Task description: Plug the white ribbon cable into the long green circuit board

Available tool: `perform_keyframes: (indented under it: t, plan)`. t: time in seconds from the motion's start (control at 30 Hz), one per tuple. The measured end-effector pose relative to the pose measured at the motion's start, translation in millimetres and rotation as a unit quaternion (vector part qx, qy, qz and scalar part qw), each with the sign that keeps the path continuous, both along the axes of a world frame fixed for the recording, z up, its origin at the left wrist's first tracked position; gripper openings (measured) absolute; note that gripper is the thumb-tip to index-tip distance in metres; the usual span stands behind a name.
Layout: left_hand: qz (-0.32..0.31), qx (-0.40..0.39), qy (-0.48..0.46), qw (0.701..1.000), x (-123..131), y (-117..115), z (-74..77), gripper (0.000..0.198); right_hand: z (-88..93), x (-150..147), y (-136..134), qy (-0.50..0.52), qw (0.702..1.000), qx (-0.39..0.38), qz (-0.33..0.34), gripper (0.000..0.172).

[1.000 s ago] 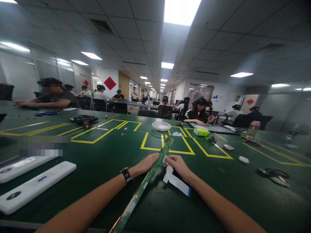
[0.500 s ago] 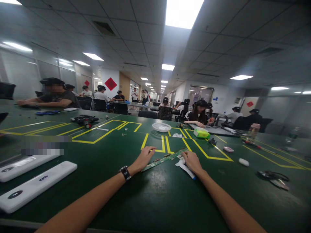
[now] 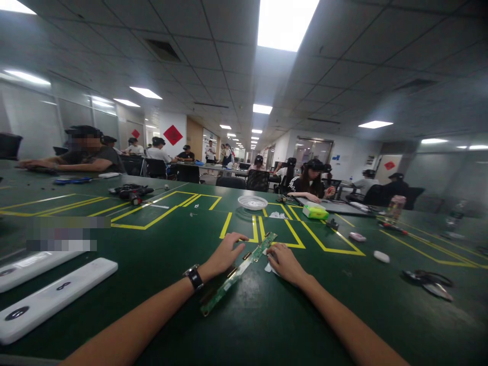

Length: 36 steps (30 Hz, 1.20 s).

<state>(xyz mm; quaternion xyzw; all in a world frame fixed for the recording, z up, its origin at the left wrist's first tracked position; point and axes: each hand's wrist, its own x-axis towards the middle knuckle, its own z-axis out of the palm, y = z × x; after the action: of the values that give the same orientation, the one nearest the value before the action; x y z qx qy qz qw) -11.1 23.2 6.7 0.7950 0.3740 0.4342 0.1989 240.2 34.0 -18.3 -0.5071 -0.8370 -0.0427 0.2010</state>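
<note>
A long, narrow green circuit board (image 3: 246,264) with gold-coloured parts along one edge lies slanted between my hands, its near end toward me. My left hand (image 3: 225,252), a black watch (image 3: 193,277) on its wrist, is beside the board's left edge. Its thumb and fingers are apart, and nothing shows in its grip. At the board's right edge, near the far end, is my right hand (image 3: 285,263), palm down with curled fingers. A white paper-like piece (image 3: 268,268) sticks out beneath these fingers; the rest of it is hidden.
Yellow tape outlines mark the green table (image 3: 324,315). Beyond my hands stand a white round dish (image 3: 252,203) and a green pack (image 3: 315,211). Two long white cases lie left, the nearer one (image 3: 76,290) numbered. Right are a white mouse-like object (image 3: 382,256) and a dark cable (image 3: 430,277).
The circuit board has turned, its near end swinging toward me and its far end shifting left. My right hand has moved left with the white piece, whose blue end is now hidden.
</note>
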Motion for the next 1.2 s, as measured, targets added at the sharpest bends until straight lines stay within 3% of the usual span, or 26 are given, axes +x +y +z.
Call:
perform_keyframes:
  t: [0.2,0.4,0.57,0.7,0.87,1.0,1.1,1.2]
  plan:
    - [0.004,-0.009,0.013,1.000,2.1,-4.2,-0.8,0.028,-1.2,9.4,7.1,-0.003,0.996,0.016,-0.090,0.023]
    - [-0.005,-0.003,0.014,1.000,3.0,-2.8,-7.0,0.028,-0.3,14.3,8.4,0.014,0.999,0.014,0.027,0.023]
    - [-0.006,0.002,0.016,1.000,3.0,-4.8,-7.4,0.028,-1.6,16.7,13.2,0.027,0.999,0.026,-0.035,0.022]
    - [-0.012,0.013,0.018,1.000,4.8,-4.7,-10.9,0.027,-3.0,16.5,12.7,0.023,0.998,0.022,0.051,0.021]
    - [-0.004,0.015,0.032,0.999,5.5,-4.4,-13.4,0.027,-3.5,16.0,13.2,0.034,0.999,0.025,0.015,0.020]
    - [-0.004,0.017,0.043,0.999,4.6,-5.4,-11.5,0.026,-4.3,17.8,16.0,0.035,0.998,0.020,0.054,0.019]
    - [-0.005,0.016,0.060,0.998,3.7,-5.7,-11.1,0.027,-4.2,18.4,17.3,0.047,0.999,0.025,0.015,0.019]
    - [-0.008,0.023,0.071,0.997,3.4,-5.4,-12.2,0.027,-3.9,18.0,16.8,0.041,0.997,0.024,0.058,0.020]
